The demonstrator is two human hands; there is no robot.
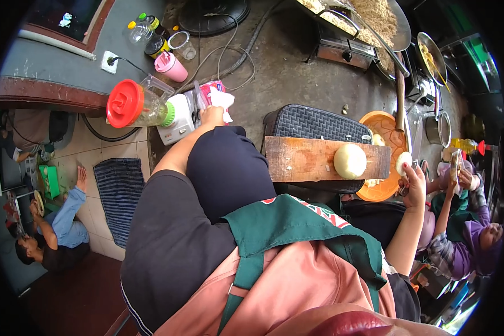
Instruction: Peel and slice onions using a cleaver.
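At far left, a seated person holds a pale ring-like object near the face. A striped mat lies on the tiles beside them. Next comes a red-lidded blender, with a pink cup just beyond it.

The left hand reaches past the knee to a white tissue and touches it; whether its fingers have closed on the tissue I cannot tell. A pink packet lies against the tissue.

To the right is a black woven stand, with a wooden board across its near part. A whole white bulb sits towards the board's right end, touched by neither hand. An orange bowl lies partly under that end, with pale pieces inside.

Just beyond the board, a round white piece is pinched at the fingertips of the right hand, above the bowl's right rim. At far right, another person holds a clear packet.
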